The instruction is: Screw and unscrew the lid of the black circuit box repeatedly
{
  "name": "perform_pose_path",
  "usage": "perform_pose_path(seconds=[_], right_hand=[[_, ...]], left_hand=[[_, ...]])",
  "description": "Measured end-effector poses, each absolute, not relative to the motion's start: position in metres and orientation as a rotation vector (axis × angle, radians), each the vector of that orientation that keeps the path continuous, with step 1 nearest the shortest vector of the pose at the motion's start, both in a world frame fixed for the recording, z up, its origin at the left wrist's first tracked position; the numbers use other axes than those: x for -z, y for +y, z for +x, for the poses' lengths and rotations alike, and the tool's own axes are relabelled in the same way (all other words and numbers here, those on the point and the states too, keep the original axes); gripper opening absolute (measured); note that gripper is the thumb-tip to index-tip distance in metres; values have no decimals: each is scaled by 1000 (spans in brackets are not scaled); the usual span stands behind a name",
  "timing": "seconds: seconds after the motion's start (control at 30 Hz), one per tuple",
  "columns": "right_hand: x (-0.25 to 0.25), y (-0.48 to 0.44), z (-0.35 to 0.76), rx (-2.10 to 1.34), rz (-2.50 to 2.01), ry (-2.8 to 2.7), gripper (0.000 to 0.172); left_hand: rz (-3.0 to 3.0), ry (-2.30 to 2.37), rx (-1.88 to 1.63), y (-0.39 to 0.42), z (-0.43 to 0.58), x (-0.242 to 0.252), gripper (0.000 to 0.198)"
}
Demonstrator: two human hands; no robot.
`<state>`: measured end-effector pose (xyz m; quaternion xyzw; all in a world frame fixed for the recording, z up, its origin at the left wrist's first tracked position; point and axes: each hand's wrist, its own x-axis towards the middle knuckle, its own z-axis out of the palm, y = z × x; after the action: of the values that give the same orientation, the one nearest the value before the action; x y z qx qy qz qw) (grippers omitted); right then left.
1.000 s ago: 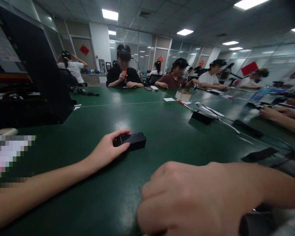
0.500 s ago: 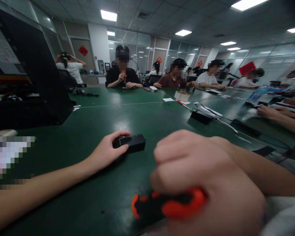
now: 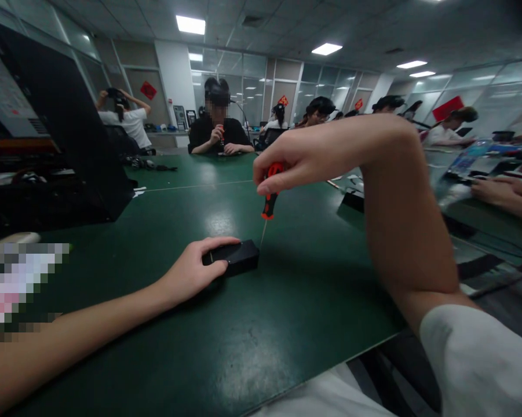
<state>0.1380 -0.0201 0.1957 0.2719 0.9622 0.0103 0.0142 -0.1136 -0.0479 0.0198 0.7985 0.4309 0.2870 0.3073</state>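
Note:
My left hand (image 3: 202, 260) is closed around the near end of a small black box (image 3: 243, 258) lying on the green tabletop (image 3: 191, 341). Thumb and fingers press on its opposite sides. Above the box's right end, my right hand (image 3: 287, 159) grips the handle of a red-and-black screwdriver (image 3: 269, 202). The screwdriver is almost upright, its thin shaft pointing down beside the box's right end. Whether its tip touches the box I cannot tell.
At the left stands a large open black case (image 3: 69, 133). A power strip (image 3: 351, 202) and cables lie to the right, partly behind my right arm. Across the table a person in black (image 3: 219, 133) sits; another person's hands (image 3: 499, 191) are at the far right.
My right hand has moved from close to the camera, forward and up, bringing the screwdriver from sideways to pointing down at the box's right end. My left hand still holds the box.

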Motion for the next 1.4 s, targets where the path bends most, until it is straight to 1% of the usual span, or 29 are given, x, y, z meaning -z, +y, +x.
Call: perform_pose_path(seconds=[0.23,0.33,0.5,0.6,0.77,0.9,1.1,1.23,1.4], right_hand=[[-186,-16,125,-224,1044,3057,47],[-180,-14,121,-163,1047,3079,47],[-179,-11,120,-21,1001,3113,37],[-179,-11,119,-49,999,3110,36],[-179,-13,119,-148,975,3086,40],[-178,-10,122,3,998,3110,37],[-177,-7,124,247,1099,3161,37],[-178,-10,122,234,1086,3153,33],[-178,-10,122,175,1054,3140,35]], left_hand=[[2126,1068,-720,-48,-113,-21,49],[2113,1053,-716,-48,-112,-22,49],[2077,1088,-709,-49,-112,-23,49],[2072,1074,-708,-48,-113,-22,50],[2073,1079,-724,-48,-114,-20,51],[2059,1078,-709,-47,-115,-20,50],[2067,1071,-710,-47,-114,-20,48],[2068,1077,-718,-47,-114,-21,48],[2066,1069,-713,-47,-115,-20,47]])
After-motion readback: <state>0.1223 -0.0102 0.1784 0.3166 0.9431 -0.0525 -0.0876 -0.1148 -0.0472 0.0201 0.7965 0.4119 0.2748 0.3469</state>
